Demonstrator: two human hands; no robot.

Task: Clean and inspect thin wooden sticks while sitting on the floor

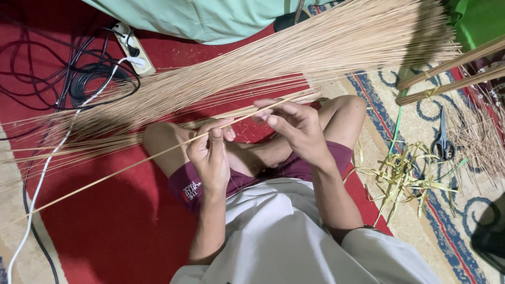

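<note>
We find one thin palm rib (131, 165) pinched in both hands, its long axis running from the lower left up to the right: the left hand (209, 152) is closed around it, and the right hand (294, 126) nips its upper end between thumb and fingertips. It lies apart, just in front of the fanned bundle of ribs (294, 58). The rib's upper tip is hidden under the right fingers, and its far end fades out over the red carpet (115, 231).

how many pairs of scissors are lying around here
1: black-handled scissors on the patterned mat, right of the person's right hand, beside the yellow-green strips. The stick pile may hide others.
</note>
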